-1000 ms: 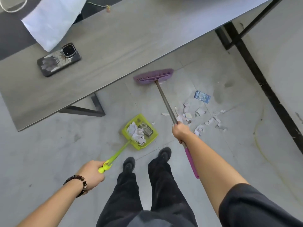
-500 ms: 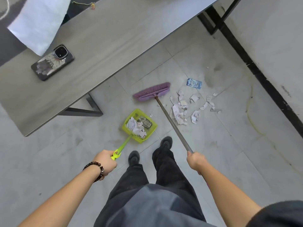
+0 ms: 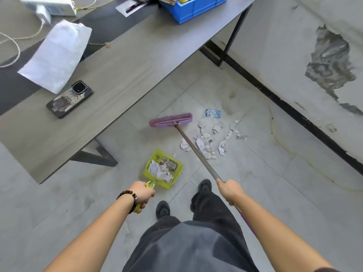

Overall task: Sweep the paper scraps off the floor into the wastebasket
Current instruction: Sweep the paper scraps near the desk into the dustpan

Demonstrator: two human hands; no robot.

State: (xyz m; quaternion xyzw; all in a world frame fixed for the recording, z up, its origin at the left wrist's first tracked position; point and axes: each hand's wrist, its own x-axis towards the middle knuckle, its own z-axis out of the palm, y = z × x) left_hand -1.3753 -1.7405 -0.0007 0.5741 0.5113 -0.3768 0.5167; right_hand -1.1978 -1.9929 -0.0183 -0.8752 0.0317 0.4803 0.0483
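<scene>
My right hand point(image 3: 229, 190) grips the grey shaft of a broom whose purple head point(image 3: 170, 120) rests on the floor just past the table edge. White paper scraps point(image 3: 206, 143) lie scattered to the right of the shaft, with a small blue wrapper point(image 3: 213, 113) beyond them. My left hand point(image 3: 141, 194) holds the handle of a lime-green dustpan point(image 3: 150, 167), which sits on the floor in front of my feet and contains crumpled paper and a dark wrapper. No wastebasket is in view.
A grey table point(image 3: 121, 75) spans the upper left, bearing a phone point(image 3: 69, 99), a white sheet point(image 3: 56, 55), cables and a blue bin point(image 3: 193, 8). Its black legs point(image 3: 231, 38) stand near the damaged wall point(image 3: 324, 71) with a black baseboard on the right.
The broom head has drawn back from under the table toward me, and my right hand slid down the shaft. My left hand moved closer to the dustpan. The view tilted up.
</scene>
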